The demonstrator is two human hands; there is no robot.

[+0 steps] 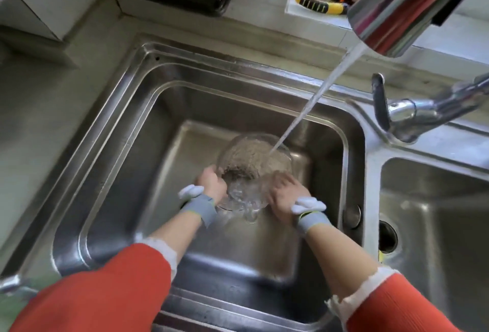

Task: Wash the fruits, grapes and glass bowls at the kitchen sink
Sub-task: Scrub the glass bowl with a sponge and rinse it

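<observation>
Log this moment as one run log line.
step: rinsing bowl | left hand: holds bowl | right hand: holds bowl | tap: running into bowl | place: left sink

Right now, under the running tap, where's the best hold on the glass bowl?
Probably the rim, gripped on two opposite sides. The glass bowl is tilted in the left basin, wet and smooth, with the water stream striking its far side. The left hand and right hand already hold its near left and right edges.
</observation>
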